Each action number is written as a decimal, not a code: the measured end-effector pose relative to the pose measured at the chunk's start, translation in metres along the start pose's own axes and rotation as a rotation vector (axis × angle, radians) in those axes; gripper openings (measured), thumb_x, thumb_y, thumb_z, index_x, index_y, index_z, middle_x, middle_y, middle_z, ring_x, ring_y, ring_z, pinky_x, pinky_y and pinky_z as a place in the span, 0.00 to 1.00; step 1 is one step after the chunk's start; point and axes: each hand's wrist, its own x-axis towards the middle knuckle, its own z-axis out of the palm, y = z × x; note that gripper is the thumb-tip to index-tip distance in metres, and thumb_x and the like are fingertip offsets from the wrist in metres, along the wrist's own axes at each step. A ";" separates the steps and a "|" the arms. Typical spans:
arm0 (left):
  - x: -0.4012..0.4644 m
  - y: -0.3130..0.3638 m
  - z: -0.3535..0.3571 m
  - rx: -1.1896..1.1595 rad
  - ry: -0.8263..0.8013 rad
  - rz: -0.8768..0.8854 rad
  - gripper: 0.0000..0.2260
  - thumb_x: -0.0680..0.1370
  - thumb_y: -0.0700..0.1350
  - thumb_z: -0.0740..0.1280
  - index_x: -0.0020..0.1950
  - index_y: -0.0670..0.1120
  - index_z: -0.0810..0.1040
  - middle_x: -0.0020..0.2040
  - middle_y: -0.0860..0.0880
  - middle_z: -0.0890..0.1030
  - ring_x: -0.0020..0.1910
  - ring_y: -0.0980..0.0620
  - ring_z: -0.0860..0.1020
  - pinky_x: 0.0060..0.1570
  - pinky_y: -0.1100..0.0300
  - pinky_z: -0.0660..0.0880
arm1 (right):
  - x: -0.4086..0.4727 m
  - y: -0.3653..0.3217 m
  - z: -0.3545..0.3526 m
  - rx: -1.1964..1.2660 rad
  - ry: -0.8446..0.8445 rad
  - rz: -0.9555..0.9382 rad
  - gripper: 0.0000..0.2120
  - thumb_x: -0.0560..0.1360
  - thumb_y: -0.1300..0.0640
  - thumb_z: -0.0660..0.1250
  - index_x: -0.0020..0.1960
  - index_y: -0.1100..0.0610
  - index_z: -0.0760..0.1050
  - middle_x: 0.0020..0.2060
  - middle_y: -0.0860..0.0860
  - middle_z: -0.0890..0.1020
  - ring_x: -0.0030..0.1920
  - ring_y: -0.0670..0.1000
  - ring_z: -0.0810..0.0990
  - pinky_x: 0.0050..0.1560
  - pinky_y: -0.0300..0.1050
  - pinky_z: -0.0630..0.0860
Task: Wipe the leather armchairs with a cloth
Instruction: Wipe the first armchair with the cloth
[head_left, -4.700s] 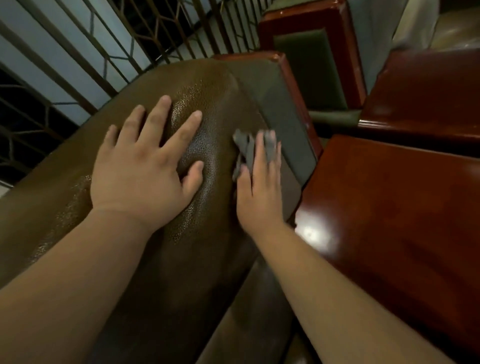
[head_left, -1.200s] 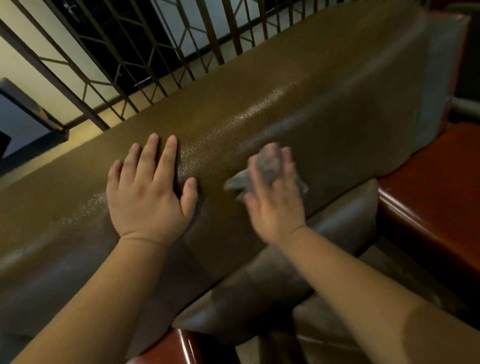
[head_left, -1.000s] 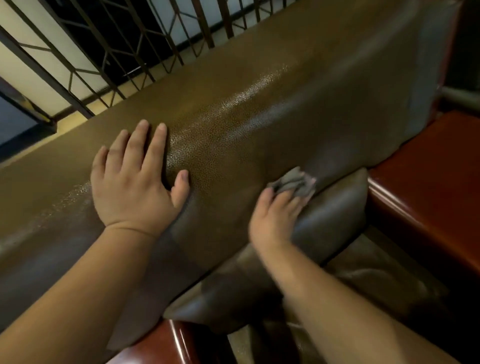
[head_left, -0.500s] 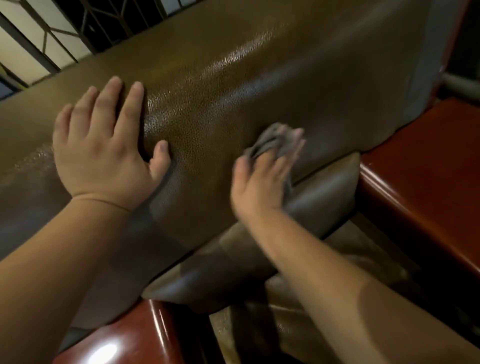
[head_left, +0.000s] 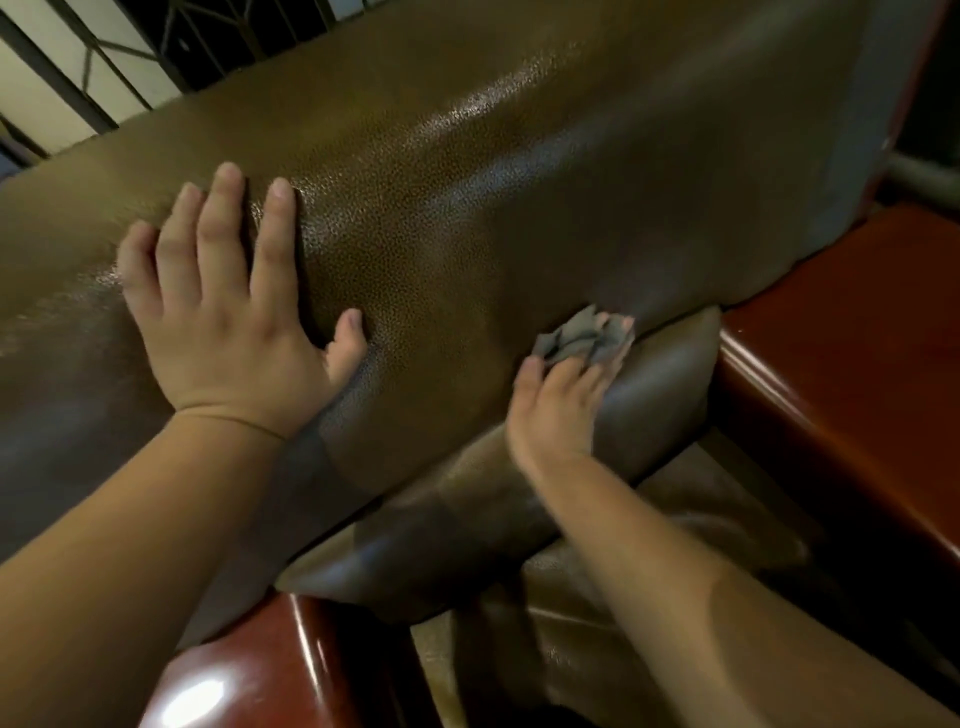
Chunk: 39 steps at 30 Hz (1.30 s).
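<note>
left hand (head_left: 223, 322): flat on the armchair backrest (head_left: 493, 197), fingers straight and spread, holding nothing, bracing only.
right hand (head_left: 558, 402): fingers pressing the cloth (head_left: 584, 335) against the leather; whether they curl round it or just push flat, cannot tell, motion blur.
cloth: small, grey, crumpled; sits at the seam where the backrest meets the lower cushion (head_left: 597, 457).
risk 1: cloth is bunched and only partly under the fingertips, so it could slide out or get jammed into the seam, likely if pushed deeper.
risk 2: a small wad covers a narrow strip, so patches of backrest may get missed, especially under the left hand.
risk 3: bare fingers riding over the cloth edge could smear the glossy leather.
risk 4: a wide stroke to the right could knock knuckles on the wooden armrest (head_left: 852, 364).
surface: brown pebbled leather, shiny highlights along the top roll, taut.
room: glossy red-brown wood at right and at the near armrest (head_left: 234, 680); dark metal grille (head_left: 171, 52) behind the chair, pale wall behind it; dim light.
</note>
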 end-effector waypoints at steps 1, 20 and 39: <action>-0.001 0.001 -0.001 0.001 -0.003 -0.002 0.38 0.78 0.67 0.59 0.83 0.48 0.61 0.81 0.39 0.65 0.77 0.35 0.65 0.77 0.39 0.54 | -0.019 -0.013 0.015 -0.011 -0.017 -0.064 0.43 0.81 0.37 0.36 0.80 0.70 0.53 0.80 0.73 0.46 0.81 0.70 0.42 0.80 0.67 0.47; -0.001 0.004 -0.012 0.014 -0.076 -0.009 0.40 0.76 0.65 0.62 0.84 0.48 0.63 0.82 0.39 0.65 0.79 0.35 0.65 0.78 0.36 0.57 | -0.069 -0.041 0.025 -0.239 -0.019 -0.417 0.46 0.82 0.34 0.43 0.79 0.75 0.50 0.78 0.76 0.43 0.80 0.75 0.39 0.79 0.73 0.47; -0.217 0.029 0.025 -0.076 -0.294 -0.335 0.44 0.76 0.63 0.60 0.87 0.56 0.43 0.87 0.46 0.41 0.86 0.42 0.42 0.81 0.33 0.40 | -0.047 -0.053 0.014 -0.881 -0.242 -1.611 0.38 0.81 0.32 0.53 0.85 0.50 0.54 0.82 0.52 0.31 0.81 0.55 0.30 0.79 0.53 0.27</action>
